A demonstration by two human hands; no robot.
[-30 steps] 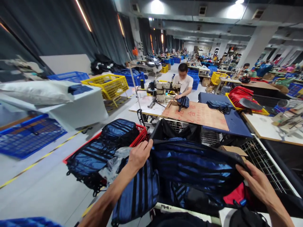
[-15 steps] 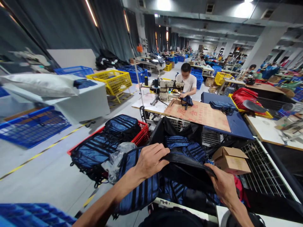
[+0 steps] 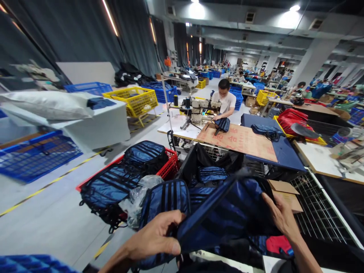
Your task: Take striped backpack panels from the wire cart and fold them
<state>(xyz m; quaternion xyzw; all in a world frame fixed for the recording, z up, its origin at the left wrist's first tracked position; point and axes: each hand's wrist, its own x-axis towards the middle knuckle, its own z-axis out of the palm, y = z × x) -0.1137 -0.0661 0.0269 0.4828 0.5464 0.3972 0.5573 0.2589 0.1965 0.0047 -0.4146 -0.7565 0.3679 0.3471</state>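
Nearer than the red crate (image 3: 171, 167), the left hand (image 3: 156, 236) and right hand (image 3: 282, 215) are gripping opposite ends of a dark-blue fabric piece (image 3: 218, 216), which is hanging to its right, not yet set down. Striped bags (image 3: 110, 182) are already lying in the crate.

Over the feed I'm watching a cream-coloured metal sewing machine (image 3: 196, 110). A co-worker in a white shirt (image 3: 229, 100) is leaning in behind it. A flat tan board with red lettering (image 3: 251, 142) is lying to the machine's right. To the machine's left, a yellow plastic mesh basket (image 3: 136, 103) is standing and, farther left, a plump white sack (image 3: 48, 104) is resting on a pale-covered table (image 3: 99, 127).
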